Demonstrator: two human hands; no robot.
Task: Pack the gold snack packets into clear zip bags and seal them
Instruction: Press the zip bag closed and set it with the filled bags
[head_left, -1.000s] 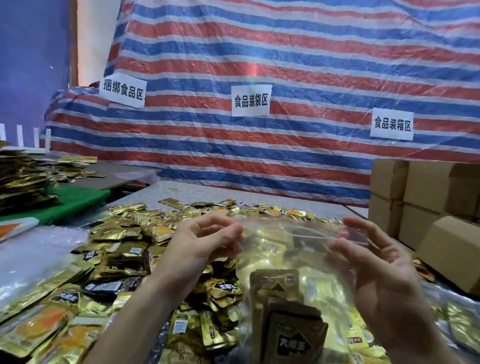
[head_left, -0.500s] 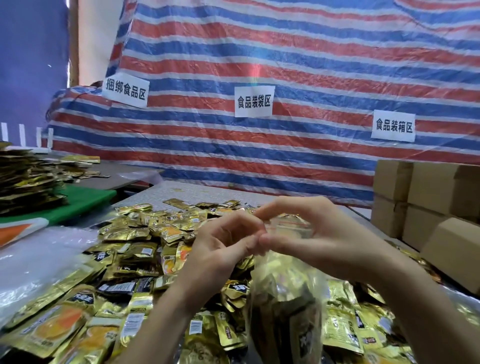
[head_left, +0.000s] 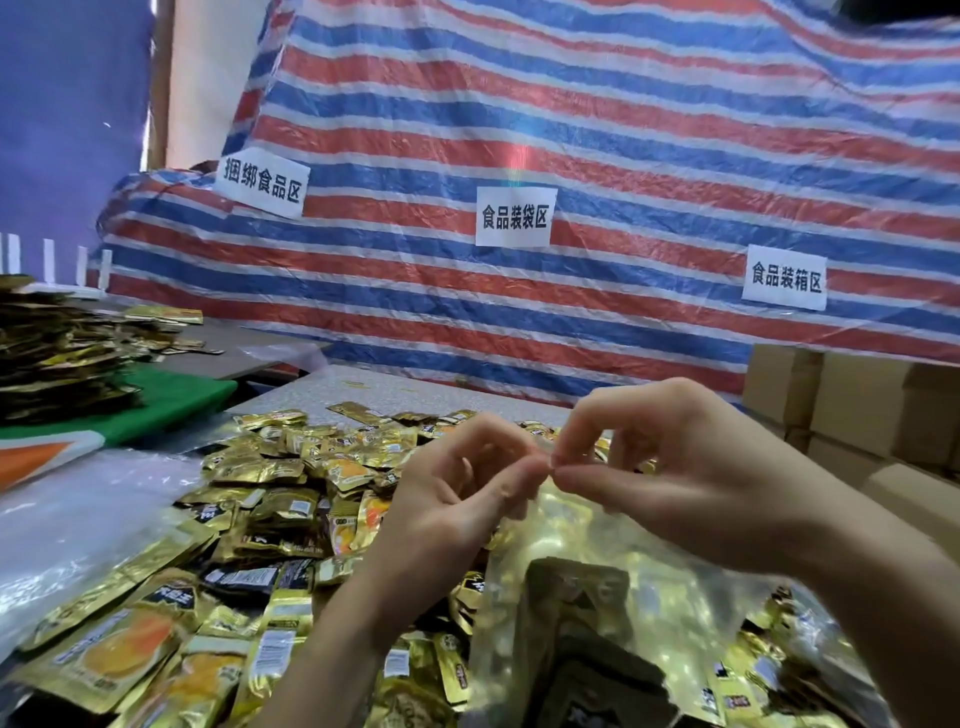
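Observation:
A clear zip bag (head_left: 623, 582) hangs in front of me, low in the middle, with dark and gold snack packets (head_left: 582, 639) inside it. My left hand (head_left: 457, 514) and my right hand (head_left: 675, 478) meet at the bag's top edge. Both pinch the zip strip between thumb and fingers, fingertips almost touching. A large heap of loose gold snack packets (head_left: 291, 499) covers the table under and to the left of my hands.
Clear plastic sheeting (head_left: 78, 530) lies at the left. A second pile of packets (head_left: 57, 348) sits on a green mat (head_left: 171, 400) at far left. Brown cardboard boxes (head_left: 862, 405) stand at the right. A striped tarpaulin (head_left: 571, 130) with white paper labels closes the back.
A second ago my hands held the bag's mouth wide apart. They have come together at the top edge, and the mouth is now pressed shut between my fingertips.

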